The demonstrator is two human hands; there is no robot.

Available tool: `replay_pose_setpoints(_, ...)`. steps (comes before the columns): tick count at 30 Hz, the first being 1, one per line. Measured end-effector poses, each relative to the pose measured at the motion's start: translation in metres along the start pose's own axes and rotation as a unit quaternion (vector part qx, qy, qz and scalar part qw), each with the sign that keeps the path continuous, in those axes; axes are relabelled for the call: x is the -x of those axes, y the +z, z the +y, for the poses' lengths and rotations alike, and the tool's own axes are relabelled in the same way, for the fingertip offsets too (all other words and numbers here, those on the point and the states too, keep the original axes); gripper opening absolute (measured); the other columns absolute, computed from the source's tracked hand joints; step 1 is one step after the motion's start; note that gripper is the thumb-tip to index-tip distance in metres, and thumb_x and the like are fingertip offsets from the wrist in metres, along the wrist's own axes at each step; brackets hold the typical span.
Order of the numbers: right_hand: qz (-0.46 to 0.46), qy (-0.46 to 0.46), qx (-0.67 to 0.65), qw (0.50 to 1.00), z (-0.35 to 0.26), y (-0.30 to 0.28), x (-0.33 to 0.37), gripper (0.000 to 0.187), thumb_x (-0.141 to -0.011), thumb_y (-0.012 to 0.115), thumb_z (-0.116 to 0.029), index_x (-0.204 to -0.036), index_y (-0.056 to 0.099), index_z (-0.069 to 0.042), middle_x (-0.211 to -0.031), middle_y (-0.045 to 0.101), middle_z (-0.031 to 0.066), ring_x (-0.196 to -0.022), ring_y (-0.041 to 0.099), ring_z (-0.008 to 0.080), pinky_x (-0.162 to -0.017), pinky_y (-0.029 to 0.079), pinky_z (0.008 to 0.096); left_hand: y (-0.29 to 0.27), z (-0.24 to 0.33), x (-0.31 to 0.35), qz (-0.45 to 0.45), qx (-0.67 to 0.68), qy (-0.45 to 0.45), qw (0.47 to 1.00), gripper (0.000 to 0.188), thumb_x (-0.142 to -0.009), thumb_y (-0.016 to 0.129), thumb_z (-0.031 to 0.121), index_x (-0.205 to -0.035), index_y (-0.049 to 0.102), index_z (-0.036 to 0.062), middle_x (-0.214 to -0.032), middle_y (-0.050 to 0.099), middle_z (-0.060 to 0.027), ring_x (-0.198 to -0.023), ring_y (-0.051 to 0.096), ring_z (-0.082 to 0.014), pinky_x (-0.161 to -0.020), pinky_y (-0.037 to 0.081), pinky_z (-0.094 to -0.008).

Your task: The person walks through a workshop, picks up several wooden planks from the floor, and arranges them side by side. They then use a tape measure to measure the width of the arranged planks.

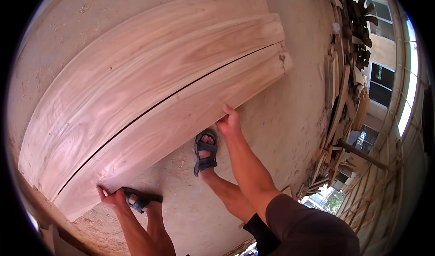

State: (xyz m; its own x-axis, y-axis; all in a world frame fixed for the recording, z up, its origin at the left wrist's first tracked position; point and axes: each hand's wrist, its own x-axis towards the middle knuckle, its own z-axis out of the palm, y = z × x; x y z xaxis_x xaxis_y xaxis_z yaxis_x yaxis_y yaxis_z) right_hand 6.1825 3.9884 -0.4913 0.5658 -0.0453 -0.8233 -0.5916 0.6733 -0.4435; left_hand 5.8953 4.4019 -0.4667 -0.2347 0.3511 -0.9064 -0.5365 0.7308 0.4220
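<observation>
Wooden board (174,122), the one nearest you, lies over the floor (281,133) in front of your feet, slanting from lower left to upper right. As far as it shows, the side-by-side layout looks mostly done: the middle board (181,65) and far board (149,34) sit close together, while a dark gap (149,109) is left open between the middle board and yours. Your right arm reaches out nearly straight, its hand (230,121) clamped on the near edge, thumb on top and the other fingers mostly hidden. Your left forearm comes up from below, and the left hand (111,199) touches the same edge near the left end, beside your left sandal (141,199); its visible fingers are slightly apart, but you cannot tell whether they grip underneath.
</observation>
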Motion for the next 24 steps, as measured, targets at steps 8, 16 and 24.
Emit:
replay_pose_setpoints(8, 0.149, 0.102, 0.308, 0.934, -0.021, 0.023, -0.003, 0.053, -0.083, 0.068, -0.023, -0.128, 0.049, 0.0, -0.124, 0.055, 0.0204, -0.112, 0.056, 0.0356, -0.091, 0.049, 0.0512, 0.036, -0.008, 0.016, 0.117, -0.133, -0.065, 0.982, 0.053, -0.083, 0.054, 0.025, -0.131, 0.046, 0.0023, -0.133, 0.048, -0.0208, -0.126, 0.045, -0.0391, -0.101, 0.039, -0.0591)
replay_pose_setpoints(16, 0.157, 0.024, 0.381, 0.911, -0.016, 0.033, -0.01, 0.035, -0.081, 0.071, -0.024, -0.107, 0.061, -0.003, -0.092, 0.066, 0.0152, -0.084, 0.064, 0.0291, -0.071, 0.053, 0.0434, 0.046, -0.025, 0.037, 0.102, -0.134, 0.015, 0.986, 0.058, -0.085, 0.044, 0.018, -0.134, 0.032, -0.0116, -0.138, 0.037, -0.0284, -0.128, 0.041, -0.0452, -0.102, 0.04, -0.061)
replay_pose_setpoints(24, 0.159, -0.013, 0.207, 0.965, -0.004, 0.037, 0.029, 0.027, -0.084, 0.066, -0.011, -0.107, 0.058, 0.001, -0.099, 0.063, 0.0147, -0.085, 0.066, 0.0289, -0.076, 0.056, 0.0423, -0.01, 0.002, 0.02, 0.027, -0.116, -0.057, 0.991, 0.055, -0.09, 0.047, 0.016, -0.135, 0.029, -0.0104, -0.141, 0.035, -0.0275, -0.13, 0.04, -0.0423, -0.105, 0.04, -0.0528)
